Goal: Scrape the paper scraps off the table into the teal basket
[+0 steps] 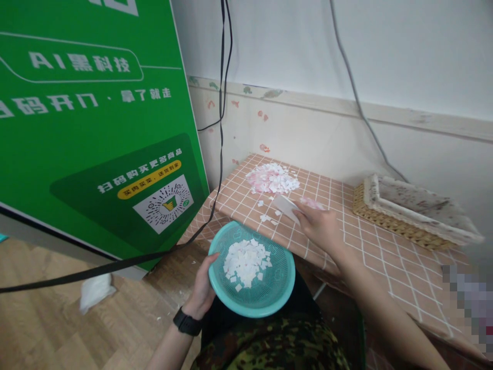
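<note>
My left hand [204, 282] grips the rim of a round turquoise plastic basket [265, 304] at the table's front edge. Inside the basket lies a heap of small white paper squares [246, 259]. Above the tabletop, my right hand [318, 223] is closed on a flat white card [285, 207], tilted over a few loose paper pieces [265, 218]. Behind the card, a pile of white and pink paper bits [271, 178] rests on the checked cloth. Some pink pieces [311, 203] lie just beyond my right hand, partly hidden by it.
A wicker basket [400, 221] with a cloth lining stands on the right of the table [331, 241]. On the left rises a green printed cabinet [96, 128]. A black cable [221, 133] hangs before the wall and crosses leftward. A white bag [96, 292] lies on the floor.
</note>
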A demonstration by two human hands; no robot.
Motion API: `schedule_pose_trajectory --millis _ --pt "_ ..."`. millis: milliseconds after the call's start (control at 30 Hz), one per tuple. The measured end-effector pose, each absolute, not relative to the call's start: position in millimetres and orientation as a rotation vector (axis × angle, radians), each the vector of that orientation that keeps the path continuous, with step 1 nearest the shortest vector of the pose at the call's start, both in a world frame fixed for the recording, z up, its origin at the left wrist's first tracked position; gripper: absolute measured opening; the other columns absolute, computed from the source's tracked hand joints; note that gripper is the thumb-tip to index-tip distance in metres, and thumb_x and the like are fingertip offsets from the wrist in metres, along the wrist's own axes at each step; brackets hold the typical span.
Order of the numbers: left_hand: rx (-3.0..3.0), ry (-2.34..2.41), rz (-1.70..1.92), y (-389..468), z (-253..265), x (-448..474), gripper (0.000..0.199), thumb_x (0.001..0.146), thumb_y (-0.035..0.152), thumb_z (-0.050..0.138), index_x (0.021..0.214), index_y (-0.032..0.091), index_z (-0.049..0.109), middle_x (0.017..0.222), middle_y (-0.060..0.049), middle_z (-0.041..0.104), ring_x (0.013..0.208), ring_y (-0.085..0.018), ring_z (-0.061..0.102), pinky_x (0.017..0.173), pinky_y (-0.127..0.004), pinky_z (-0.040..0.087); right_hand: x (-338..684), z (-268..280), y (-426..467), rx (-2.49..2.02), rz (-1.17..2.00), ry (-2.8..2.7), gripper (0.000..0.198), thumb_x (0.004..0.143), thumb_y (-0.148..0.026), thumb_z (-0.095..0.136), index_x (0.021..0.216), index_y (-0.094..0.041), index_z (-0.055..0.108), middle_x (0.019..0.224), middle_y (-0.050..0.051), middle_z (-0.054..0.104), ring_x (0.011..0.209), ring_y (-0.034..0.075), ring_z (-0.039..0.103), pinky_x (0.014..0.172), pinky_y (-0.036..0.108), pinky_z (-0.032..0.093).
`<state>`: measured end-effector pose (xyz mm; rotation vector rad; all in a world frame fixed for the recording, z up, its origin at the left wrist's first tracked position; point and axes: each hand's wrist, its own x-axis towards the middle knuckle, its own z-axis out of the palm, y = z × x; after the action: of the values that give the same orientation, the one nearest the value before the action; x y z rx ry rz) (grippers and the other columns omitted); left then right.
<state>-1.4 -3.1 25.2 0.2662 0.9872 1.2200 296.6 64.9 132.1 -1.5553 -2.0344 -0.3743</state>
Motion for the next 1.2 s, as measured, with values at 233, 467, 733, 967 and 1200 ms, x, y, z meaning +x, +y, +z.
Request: schedule_pose_trajectory --millis 233,467,733,967,1200 --pt "0.264 0.989 1.182 -5.1 26.9 -1.6 0.020 0.076 0.025 0.064 0.088 0.011 0.070 0.079 -0.007 0.075 0.073 -0.023 0.069 0.071 -0.033 0.054 300.0 146.7 113.1 -1.629 -0.340 -2.082 0.033 0.088 -0.030 0.048 0.113 -0.023 0.068 0.085 0.007 0.074 0.065 0.020 0.066 0.057 0.029 0.042" --pt "0.256 0.987 1.164 -5.7 25.3 -2.2 0.021 0.076 0.026 0.065 0.089 0.011 0.070 0.080 -0.008 0.075 0.072 -0.023 0.069 0.071 -0.033 0.054 300.2 164.9 129.9 -1.571 -0.296 -2.305 0.030 0.085 -0.028 0.050 0.108 -0.027 0.070 0.077 0.005 0.072 0.067 0.020 0.064 0.057 0.029 0.038" --pt "0.233 0.978 1.167 -5.2 19.1 -2.5 0.023 0.075 0.028 0.066 0.089 0.010 0.070 0.083 -0.009 0.076 0.073 -0.022 0.069 0.072 -0.033 0.054 296.8 179.1 132.0 -1.589 -0.291 -2.402 0.031 0.083 -0.026 0.051 0.106 -0.026 0.071 0.075 0.005 0.072 0.067 0.021 0.063 0.056 0.029 0.035" --pt "0.213 0.979 1.165 -5.6 17.9 -2.9 0.020 0.075 0.027 0.066 0.086 0.011 0.070 0.078 -0.007 0.075 0.068 -0.021 0.068 0.068 -0.032 0.055 300.5 183.8 127.9 -1.559 -0.256 -2.398 0.030 0.083 -0.027 0.051 0.106 -0.027 0.071 0.077 0.004 0.073 0.068 0.019 0.063 0.058 0.029 0.038" --pt "0.220 0.948 1.140 -5.0 21.2 -1.9 0.023 0.076 0.028 0.064 0.090 0.011 0.070 0.082 -0.009 0.076 0.073 -0.023 0.069 0.073 -0.034 0.054 300.8 180.4 121.7 -1.550 -0.263 -2.375 0.030 0.084 -0.025 0.051 0.106 -0.027 0.071 0.079 0.003 0.073 0.067 0.018 0.065 0.059 0.028 0.040"
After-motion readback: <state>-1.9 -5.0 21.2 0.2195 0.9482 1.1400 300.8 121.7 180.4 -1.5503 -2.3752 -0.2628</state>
